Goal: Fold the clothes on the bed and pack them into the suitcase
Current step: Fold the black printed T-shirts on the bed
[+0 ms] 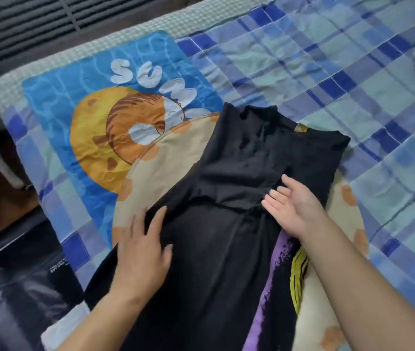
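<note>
Lowest in the frame, we are pressing our left hand [142, 247], fingers spread flat, on the long black sleeveless dress [229, 198] lying mid-frame across the blue checked bedsheet [328, 62]. Just above, we are hovering our right hand [293, 205], fingers straight and apart, over its waist. Soft, light and limp, it is likely asking for a hold at the shoulders or hem.

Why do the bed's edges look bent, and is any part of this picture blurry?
Head view: the wide-angle lens bows the bed and its stripes; the left hand and right hand look slightly motion-blurred; the black garment is so dark its folds barely show; lighting is soft, without glare.
</note>
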A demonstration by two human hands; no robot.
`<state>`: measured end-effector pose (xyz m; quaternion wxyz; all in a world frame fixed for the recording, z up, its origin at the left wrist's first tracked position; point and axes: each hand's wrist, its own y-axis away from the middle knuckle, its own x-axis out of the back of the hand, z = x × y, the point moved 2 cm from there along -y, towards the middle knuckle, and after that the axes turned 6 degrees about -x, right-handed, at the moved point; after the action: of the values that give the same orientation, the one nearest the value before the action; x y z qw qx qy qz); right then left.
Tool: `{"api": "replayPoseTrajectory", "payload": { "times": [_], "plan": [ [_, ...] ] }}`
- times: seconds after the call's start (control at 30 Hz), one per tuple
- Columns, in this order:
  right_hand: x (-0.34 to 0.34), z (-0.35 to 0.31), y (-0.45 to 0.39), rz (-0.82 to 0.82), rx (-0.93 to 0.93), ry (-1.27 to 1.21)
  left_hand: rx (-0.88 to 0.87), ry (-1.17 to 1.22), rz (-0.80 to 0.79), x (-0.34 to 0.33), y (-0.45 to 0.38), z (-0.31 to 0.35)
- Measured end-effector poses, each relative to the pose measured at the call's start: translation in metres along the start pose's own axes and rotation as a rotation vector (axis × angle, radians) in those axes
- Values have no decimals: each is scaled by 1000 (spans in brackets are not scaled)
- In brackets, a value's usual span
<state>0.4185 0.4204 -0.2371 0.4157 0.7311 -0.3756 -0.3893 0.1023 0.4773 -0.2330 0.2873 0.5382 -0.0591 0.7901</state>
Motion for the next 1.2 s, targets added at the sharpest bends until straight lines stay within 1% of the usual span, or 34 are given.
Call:
{"api": "replayPoseTrajectory", "payload": {
  "times": [0.03, 0.07, 0.13, 0.17, 0.2, 0.27, 0.33, 0.37, 0.4, 0.43, 0.47, 0.5, 0.57, 0.63, 0.7, 0.73, 0.77, 0.8, 0.87, 0.93, 1.0, 1.07, 1.13, 1.2],
  "plan": [
    [-5, 0, -6, 51, -15, 48, 93, -34, 18, -4, 32, -31],
    [-13, -2, -10, 114, -26, 120, 193, -57, -3, -8, 61, -63],
    [-28, -4, -15, 252, -58, 339, 421, -23, -94, -10, 108, -106],
    [-34, -3, -17, 301, -74, 418, 505, 22, -135, -11, 124, -119],
    [-41, -1, -17, 328, -119, 460, 533, 78, -163, -12, 134, -127],
    [-49, 3, -20, 364, -185, 480, 507, 200, -133, -21, 141, -144],
    [-56, 4, -20, 366, -188, 462, 534, 352, -129, -26, 136, -156],
    [-59, 1, -19, 366, -146, 459, 564, 432, -128, -27, 132, -163],
    [-63, -3, -17, 359, -65, 452, 581, 505, -146, -24, 130, -165],
    [-67, -9, -14, 351, 60, 441, 590, 561, -170, -19, 128, -164],
    [-73, -16, -9, 343, 206, 438, 578, 566, -193, -14, 128, -165],
    [-79, -21, -2, 332, 342, 435, 557, 522, -197, -7, 128, -163],
    [-83, -30, 16, 328, 543, 432, 504, 411, -164, 13, 134, -148],
    [-79, -39, 39, 404, 682, 480, 428, 346, -132, 34, 152, -124],
    [-59, -51, 60, 537, 801, 542, 313, 279, -149, 50, 180, -93],
    [-44, -58, 69, 566, 827, 543, 241, 244, -165, 56, 194, -75],
    [-27, -65, 75, 579, 829, 520, 180, 240, -170, 58, 208, -57],
    [-8, -72, 76, 583, 794, 469, 125, 248, -191, 55, 220, -38],
    [38, -86, 62, 590, 740, 380, 34, 299, -296, 37, 236, 2],
    [74, -84, 42, 540, 626, 341, -31, 275, -391, 0, 245, 31],
    [103, -75, 13, 472, 478, 399, -72, 205, -460, -43, 244, 45],
    [125, -63, -13, 460, 387, 581, -84, 119, -508, -75, 240, 49],
    [131, -60, -20, 494, 436, 669, -122, 79, -456, -89, 240, 48],
    [119, -64, -6, 572, 522, 713, -165, 42, -376, -85, 248, 53]
  ]
}}
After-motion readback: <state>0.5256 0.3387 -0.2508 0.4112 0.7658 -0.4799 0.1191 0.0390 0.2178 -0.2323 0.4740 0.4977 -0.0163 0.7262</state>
